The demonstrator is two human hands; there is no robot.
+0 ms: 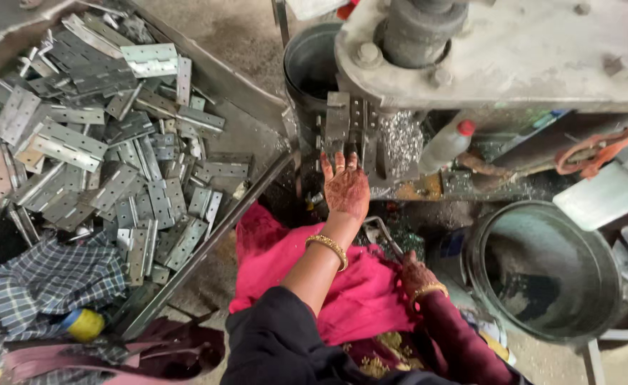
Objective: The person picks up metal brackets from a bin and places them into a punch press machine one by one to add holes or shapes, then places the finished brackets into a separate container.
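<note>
Hinge plate (338,117), flat perforated steel, upright in press, my left hand (345,187) spread flat touching it, right hand (415,274) low, gripping thin metal lever (381,232).

Container 1: a clear plastic squeeze bottle (446,146) with a red cap lies tilted under the machine's grey top plate, cap pointing up and to the right. Its contents cannot be determined.

Container 2: a yellow cylindrical container with a blue band (82,324) sits at the lower left, partly covered by checked cloth.

Labels, signs and screens: none are visible. No printed packaging can be made out elsewhere.
</note>
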